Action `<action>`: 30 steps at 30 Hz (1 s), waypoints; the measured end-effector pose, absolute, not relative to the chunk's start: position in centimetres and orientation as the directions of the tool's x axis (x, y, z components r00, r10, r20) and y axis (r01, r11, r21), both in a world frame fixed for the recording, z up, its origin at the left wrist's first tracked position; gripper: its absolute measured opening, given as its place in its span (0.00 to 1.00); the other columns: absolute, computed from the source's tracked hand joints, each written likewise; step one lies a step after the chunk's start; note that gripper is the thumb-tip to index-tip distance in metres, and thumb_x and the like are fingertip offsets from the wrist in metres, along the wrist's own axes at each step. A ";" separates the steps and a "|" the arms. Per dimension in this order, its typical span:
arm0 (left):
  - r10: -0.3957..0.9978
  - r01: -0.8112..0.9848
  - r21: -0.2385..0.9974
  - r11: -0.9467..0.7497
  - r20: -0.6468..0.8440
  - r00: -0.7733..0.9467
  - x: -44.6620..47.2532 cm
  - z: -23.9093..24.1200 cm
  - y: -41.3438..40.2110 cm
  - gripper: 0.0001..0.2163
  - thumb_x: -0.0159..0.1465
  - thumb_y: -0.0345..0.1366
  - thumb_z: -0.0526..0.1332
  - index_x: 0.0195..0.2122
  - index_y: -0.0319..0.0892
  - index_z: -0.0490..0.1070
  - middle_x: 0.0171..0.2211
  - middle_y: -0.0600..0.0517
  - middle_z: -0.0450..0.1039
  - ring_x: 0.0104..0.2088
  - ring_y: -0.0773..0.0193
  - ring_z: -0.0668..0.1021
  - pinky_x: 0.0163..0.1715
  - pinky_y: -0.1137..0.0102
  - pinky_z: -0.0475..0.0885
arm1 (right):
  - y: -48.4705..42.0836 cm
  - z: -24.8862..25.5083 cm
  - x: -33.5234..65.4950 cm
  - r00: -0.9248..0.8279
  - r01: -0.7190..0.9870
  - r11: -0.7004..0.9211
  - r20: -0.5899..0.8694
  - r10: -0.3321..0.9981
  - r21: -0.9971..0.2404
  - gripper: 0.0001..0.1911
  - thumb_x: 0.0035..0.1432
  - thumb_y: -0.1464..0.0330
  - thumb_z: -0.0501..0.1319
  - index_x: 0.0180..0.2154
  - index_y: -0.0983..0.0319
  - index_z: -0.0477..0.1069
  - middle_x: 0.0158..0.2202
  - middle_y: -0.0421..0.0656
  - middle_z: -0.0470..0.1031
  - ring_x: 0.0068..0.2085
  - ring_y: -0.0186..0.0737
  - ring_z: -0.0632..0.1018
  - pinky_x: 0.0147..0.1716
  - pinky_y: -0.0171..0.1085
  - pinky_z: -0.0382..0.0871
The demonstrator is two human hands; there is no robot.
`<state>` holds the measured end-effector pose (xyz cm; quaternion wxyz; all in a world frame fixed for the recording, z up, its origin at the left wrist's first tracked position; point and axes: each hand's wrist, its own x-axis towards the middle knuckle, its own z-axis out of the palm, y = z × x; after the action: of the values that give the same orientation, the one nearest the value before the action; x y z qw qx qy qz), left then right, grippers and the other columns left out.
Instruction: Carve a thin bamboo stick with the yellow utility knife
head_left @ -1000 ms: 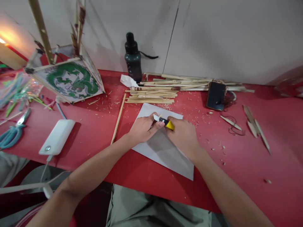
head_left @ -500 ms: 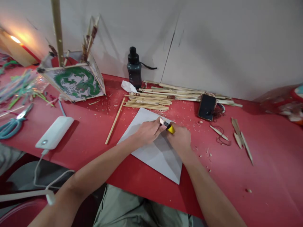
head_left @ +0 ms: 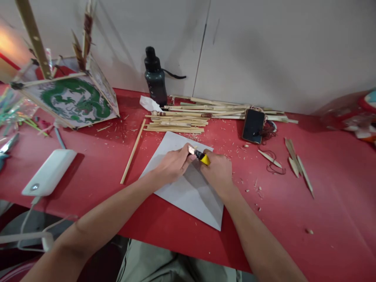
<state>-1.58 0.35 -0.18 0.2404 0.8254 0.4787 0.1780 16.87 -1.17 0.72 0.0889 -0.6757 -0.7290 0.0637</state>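
My right hand [head_left: 217,168] is closed round a yellow and black utility knife [head_left: 202,156], its blade pointing left. At the blade, the fingers of my left hand [head_left: 173,162] are pinched together. A small pale tip shows there, but what those fingers hold is mostly hidden. Both hands are over a white sheet [head_left: 188,199] lying at an angle on the red table [head_left: 176,219]. Left of the sheet lies a single bamboo stick [head_left: 133,152]. Behind it, several bamboo strips [head_left: 176,124] are piled side by side.
A dark bottle [head_left: 155,80] stands by the wall, near crumpled tissue [head_left: 149,103]. To the left are a paper lantern with a green dragon [head_left: 76,100] and a white power bank [head_left: 49,172]. A phone [head_left: 253,125], whittled pieces [head_left: 295,160] and shavings lie to the right.
The view has shifted, so most things on the table sit further left in the picture. Both hands keep the same hold, with the knife blade still at the left fingers.
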 end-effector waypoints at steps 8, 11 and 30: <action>0.858 0.638 0.665 -0.387 0.007 0.513 -1.8 0.2 0.1 0.24 0.74 0.55 0.45 0.57 0.40 0.61 0.36 0.48 0.79 0.37 0.55 0.81 0.35 0.67 0.67 | -1.3 0.8 16.9 -0.087 0.965 0.093 0.034 0.996 -0.246 0.11 0.60 0.61 0.59 0.37 0.59 0.76 0.30 0.46 0.80 0.30 0.43 0.75 0.28 0.38 0.46; 0.857 0.650 0.661 -0.375 -0.021 0.516 -1.7 -0.1 0.2 0.24 0.74 0.56 0.46 0.55 0.40 0.62 0.34 0.49 0.79 0.36 0.54 0.81 0.34 0.66 0.67 | -1.3 0.8 17.0 -0.080 0.965 0.084 0.027 0.996 -0.248 0.11 0.61 0.61 0.59 0.37 0.59 0.77 0.30 0.46 0.80 0.29 0.43 0.75 0.28 0.38 0.46; 0.889 0.650 0.654 -0.387 0.079 0.451 -1.5 0.5 -0.3 0.23 0.75 0.54 0.38 0.52 0.42 0.63 0.36 0.48 0.76 0.35 0.57 0.79 0.35 0.67 0.67 | -1.2 0.4 17.2 -0.047 0.965 0.061 0.062 0.997 -0.256 0.11 0.60 0.65 0.56 0.37 0.59 0.77 0.29 0.46 0.79 0.29 0.43 0.75 0.29 0.38 0.48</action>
<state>-1.51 -0.28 0.45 0.2786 0.8048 0.4782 0.2145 17.20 -1.24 0.43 0.1115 -0.6814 -0.7197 0.0724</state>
